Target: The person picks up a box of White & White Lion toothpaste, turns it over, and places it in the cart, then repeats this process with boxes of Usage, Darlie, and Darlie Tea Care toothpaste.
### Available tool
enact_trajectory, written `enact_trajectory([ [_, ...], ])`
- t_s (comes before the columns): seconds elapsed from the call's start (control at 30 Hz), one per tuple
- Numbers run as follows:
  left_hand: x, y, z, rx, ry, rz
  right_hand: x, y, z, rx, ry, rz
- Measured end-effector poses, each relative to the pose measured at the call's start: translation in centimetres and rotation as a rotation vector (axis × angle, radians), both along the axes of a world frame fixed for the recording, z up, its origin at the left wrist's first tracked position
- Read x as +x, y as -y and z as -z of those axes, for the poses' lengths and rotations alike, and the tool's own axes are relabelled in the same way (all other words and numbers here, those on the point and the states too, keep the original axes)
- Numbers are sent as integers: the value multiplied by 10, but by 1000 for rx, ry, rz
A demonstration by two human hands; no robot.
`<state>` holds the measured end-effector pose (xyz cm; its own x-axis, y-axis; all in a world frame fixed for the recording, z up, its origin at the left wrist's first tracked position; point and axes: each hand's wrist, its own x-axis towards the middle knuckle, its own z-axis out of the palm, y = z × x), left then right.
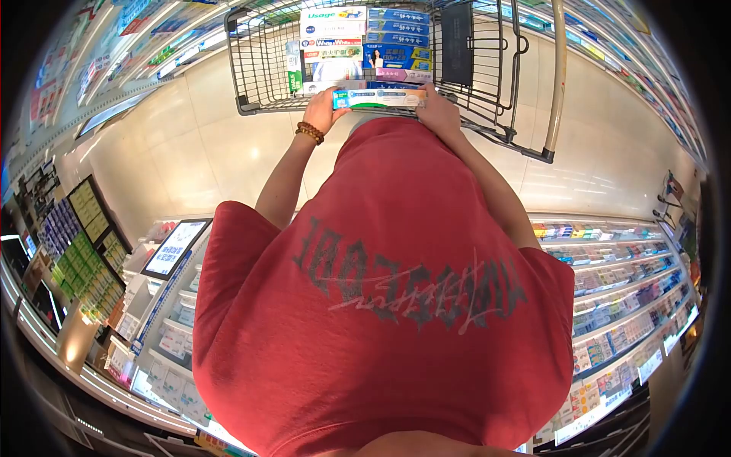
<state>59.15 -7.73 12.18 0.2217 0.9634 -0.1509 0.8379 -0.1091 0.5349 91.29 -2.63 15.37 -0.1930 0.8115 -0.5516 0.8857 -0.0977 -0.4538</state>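
A long, narrow box [379,99] in blue, white and green lies across the space between my two hands at the near side of the cart. My left hand [323,112], with a beaded bracelet on its wrist, grips the box's left end. At the right end, my right hand [440,110] holds it too. Just beyond it, inside the wire cart [263,76], two side-by-side columns of boxes are stacked: white and red ones [333,43] on the left, blue ones [398,58] on the right.
The cart's pale handle bar [557,76] runs along its right side. Shelves of small packages [609,282] stand at the right and behind me. At the left are more shelves [171,335] and a lit sign [175,247]. Pale floor tiles [190,152] surround the cart.
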Motion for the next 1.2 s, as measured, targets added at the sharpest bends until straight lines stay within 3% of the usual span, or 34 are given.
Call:
enact_trajectory([
  [0.4, -5, 3, 22, 42, -175, -1, 0, 3, -2, -3, 0, -19],
  [1.2, -6, -4, 22, 211, -110, 31, -3, -2, -7, 15, -35, 38],
])
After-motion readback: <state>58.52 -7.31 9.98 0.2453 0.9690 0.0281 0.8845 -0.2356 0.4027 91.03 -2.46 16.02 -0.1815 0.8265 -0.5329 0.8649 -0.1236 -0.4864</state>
